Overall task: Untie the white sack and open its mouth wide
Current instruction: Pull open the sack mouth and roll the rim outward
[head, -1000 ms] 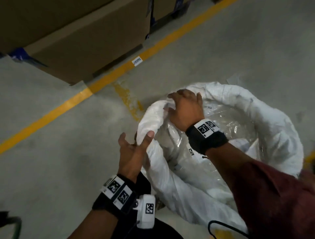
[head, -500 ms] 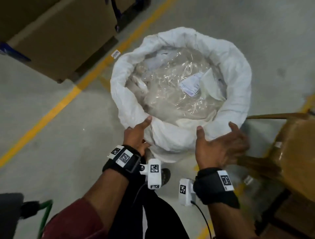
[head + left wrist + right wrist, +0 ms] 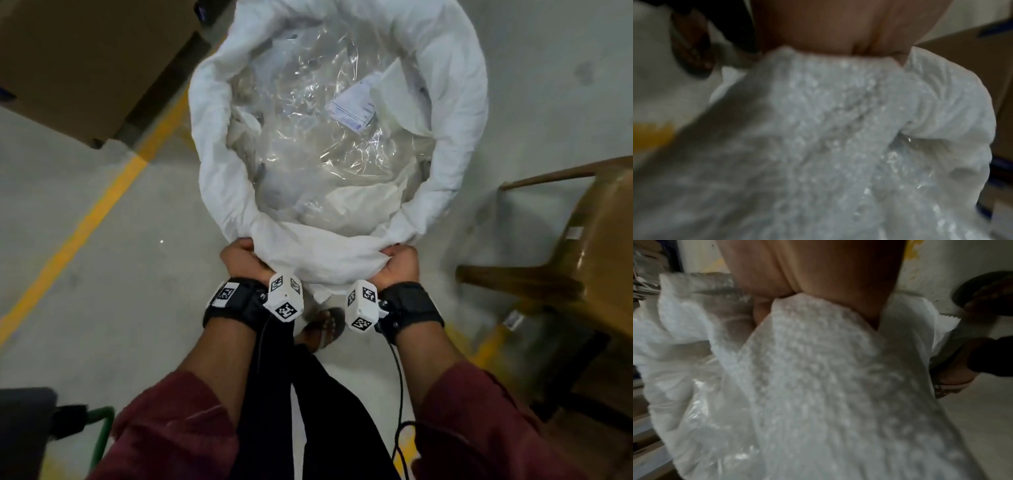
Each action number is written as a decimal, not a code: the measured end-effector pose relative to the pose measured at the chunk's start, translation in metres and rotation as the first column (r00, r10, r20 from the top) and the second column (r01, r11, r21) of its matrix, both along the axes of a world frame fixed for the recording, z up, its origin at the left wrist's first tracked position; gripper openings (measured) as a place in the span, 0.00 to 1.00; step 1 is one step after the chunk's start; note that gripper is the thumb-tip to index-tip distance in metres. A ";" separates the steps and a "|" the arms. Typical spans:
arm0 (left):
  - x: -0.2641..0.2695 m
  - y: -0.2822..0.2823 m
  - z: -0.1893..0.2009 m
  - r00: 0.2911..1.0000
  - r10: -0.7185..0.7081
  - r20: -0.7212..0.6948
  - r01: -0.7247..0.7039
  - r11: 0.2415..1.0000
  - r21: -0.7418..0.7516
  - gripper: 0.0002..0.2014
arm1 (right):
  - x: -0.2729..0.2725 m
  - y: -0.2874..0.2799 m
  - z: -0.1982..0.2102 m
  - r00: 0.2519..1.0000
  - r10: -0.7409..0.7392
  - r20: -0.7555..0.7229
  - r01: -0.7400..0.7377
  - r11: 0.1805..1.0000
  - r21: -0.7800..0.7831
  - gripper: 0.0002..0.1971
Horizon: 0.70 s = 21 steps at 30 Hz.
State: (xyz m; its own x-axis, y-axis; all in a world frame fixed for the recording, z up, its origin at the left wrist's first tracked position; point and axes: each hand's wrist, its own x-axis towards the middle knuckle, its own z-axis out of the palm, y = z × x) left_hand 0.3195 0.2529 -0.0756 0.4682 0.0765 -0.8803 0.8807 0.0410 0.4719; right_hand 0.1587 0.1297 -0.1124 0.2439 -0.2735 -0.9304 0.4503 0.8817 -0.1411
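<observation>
The white sack (image 3: 455, 113) stands on the floor in front of me, its mouth rolled down into a wide ring. Clear plastic wrapping (image 3: 318, 130) and a paper label (image 3: 354, 111) fill the inside. My left hand (image 3: 241, 258) grips the near rim on the left. My right hand (image 3: 399, 262) grips the same near rim on the right, bunching the cloth between the two. In the left wrist view the woven sack (image 3: 838, 129) fills the frame under my palm (image 3: 828, 27). The right wrist view shows the sack (image 3: 818, 378) the same way, gathered in my fist (image 3: 813, 272).
A large cardboard box (image 3: 78, 61) stands at the back left beside a yellow floor line (image 3: 85, 226). A brown wooden chair (image 3: 582, 246) is close on the right. My sandalled foot (image 3: 323, 327) is just below the sack. A green frame (image 3: 102, 438) sits at lower left.
Both hands left the far and side rim, came round to the near edge open, and now grip the near rim. The view has moved over the sack.
</observation>
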 end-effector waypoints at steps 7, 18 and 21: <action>-0.006 0.006 0.020 0.886 -0.304 0.350 0.076 0.840 0.537 0.39 | -0.018 -0.022 0.027 0.769 0.349 -0.535 -0.467 0.879 -0.098 0.17; -0.004 -0.074 0.081 0.353 -0.627 0.695 0.530 0.746 0.403 0.24 | 0.019 -0.094 0.068 0.519 0.113 -0.847 -0.731 0.573 -0.371 0.36; 0.010 -0.091 0.083 0.403 -0.705 0.584 0.705 0.646 0.292 0.17 | 0.019 -0.118 0.038 0.466 0.181 -0.866 -0.756 0.590 -0.284 0.22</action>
